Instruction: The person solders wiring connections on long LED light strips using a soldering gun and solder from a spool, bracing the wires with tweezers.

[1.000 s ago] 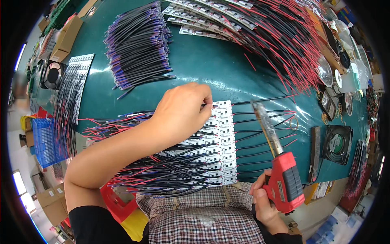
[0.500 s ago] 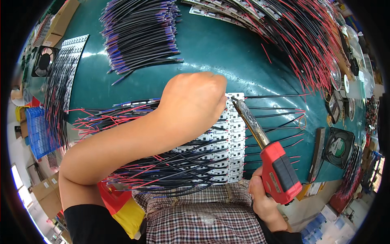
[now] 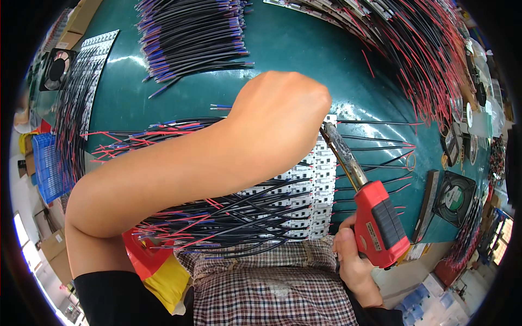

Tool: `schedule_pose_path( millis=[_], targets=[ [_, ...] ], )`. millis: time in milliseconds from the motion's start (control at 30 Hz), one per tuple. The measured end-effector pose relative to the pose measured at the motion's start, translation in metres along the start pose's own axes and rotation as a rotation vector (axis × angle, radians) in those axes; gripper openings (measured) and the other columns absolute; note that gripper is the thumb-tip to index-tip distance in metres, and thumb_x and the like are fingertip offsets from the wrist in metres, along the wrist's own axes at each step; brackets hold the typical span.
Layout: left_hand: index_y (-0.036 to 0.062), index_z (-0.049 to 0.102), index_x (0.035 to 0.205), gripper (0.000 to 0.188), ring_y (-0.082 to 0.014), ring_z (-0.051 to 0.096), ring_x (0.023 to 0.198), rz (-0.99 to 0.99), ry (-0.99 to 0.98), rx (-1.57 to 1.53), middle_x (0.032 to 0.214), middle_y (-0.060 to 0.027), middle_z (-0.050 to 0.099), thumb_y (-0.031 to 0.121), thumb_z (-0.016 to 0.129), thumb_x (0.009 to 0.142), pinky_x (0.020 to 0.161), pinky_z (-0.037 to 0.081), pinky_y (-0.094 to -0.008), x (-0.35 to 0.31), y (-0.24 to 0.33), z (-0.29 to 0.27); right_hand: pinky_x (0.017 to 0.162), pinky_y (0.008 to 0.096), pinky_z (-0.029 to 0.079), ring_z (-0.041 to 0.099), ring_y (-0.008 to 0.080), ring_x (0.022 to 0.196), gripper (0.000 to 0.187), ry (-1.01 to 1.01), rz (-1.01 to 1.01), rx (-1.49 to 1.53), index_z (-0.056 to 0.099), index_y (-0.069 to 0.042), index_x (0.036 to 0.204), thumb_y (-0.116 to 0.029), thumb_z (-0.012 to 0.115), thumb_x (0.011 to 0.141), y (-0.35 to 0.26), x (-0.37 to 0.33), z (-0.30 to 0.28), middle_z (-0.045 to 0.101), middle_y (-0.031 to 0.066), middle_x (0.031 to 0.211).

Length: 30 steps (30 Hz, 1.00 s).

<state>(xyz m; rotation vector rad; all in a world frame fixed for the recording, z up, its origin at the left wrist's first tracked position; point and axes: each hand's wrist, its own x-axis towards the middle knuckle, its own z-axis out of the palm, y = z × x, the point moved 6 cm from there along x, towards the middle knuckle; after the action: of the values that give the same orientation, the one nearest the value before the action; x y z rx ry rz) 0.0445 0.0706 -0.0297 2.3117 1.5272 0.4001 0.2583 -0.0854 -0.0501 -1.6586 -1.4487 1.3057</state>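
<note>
My right hand (image 3: 352,255) grips a red and black soldering gun (image 3: 379,224) by its handle. The gun's metal tip reaches up to the top end of a sheet of white circuit boards (image 3: 322,198). Over the sheet's upper left side, my left hand (image 3: 285,117) is closed, its back turned up and its fingertips hidden. Blue and red wire ends (image 3: 220,107) poke out left of that wrist; whether the hand holds them I cannot tell. Black wires (image 3: 234,209) with red and blue ends spread left from the boards, and more black wires (image 3: 375,148) stretch right.
A bundle of cut black wires (image 3: 193,38) lies at the back. Wired boards (image 3: 418,60) are heaped back right, with another wired sheet (image 3: 98,60) at the left. Fans (image 3: 455,198) (image 3: 57,70) stand at both sides. A dark bar (image 3: 427,206) lies right of the gun.
My left hand has moved right and away from me, now covering the upper part of the boards. The soldering gun has shifted slightly right in the picture, its tip still by the boards' top end.
</note>
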Motion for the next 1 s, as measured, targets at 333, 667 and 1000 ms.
schedule_pose_path(
  millis=[333,667,1000],
  targets=[
    [-0.0064,0.062,0.069,0.015,-0.0444,0.064,0.071,0.044,0.004,0.001,0.072,-0.0256,0.063,0.006,0.065,0.076,0.068,0.053,-0.0518,0.005,0.007,-0.005,0.048,0.0249,0.035,0.044,0.0078,0.052,0.012,-0.111,-0.061,-0.028,0.054,0.001,0.105,-0.009,0.058,0.100,-0.006,0.001,0.000,0.053,0.0048,0.071],
    [-0.0014,0.067,0.070,0.011,-0.0400,0.067,0.071,0.034,-0.023,0.047,0.072,-0.0212,0.066,0.008,0.066,0.076,0.067,0.054,-0.0487,0.008,-0.001,-0.004,0.050,0.0246,0.038,0.043,0.0078,0.053,0.019,-0.115,-0.026,-0.018,0.053,0.002,0.114,-0.007,0.056,0.099,-0.001,-0.003,-0.005,0.052,0.0044,0.073],
    [-0.0014,0.063,0.071,0.009,-0.0366,0.067,0.068,0.088,0.076,0.081,0.072,-0.0187,0.065,0.006,0.068,0.074,0.063,0.054,-0.0451,-0.006,0.012,-0.002,0.049,0.0241,0.038,0.044,0.0072,0.053,0.022,-0.101,0.008,-0.017,0.052,0.002,0.119,-0.007,0.056,0.099,0.004,-0.006,-0.002,0.052,0.0045,0.075]
  ],
)
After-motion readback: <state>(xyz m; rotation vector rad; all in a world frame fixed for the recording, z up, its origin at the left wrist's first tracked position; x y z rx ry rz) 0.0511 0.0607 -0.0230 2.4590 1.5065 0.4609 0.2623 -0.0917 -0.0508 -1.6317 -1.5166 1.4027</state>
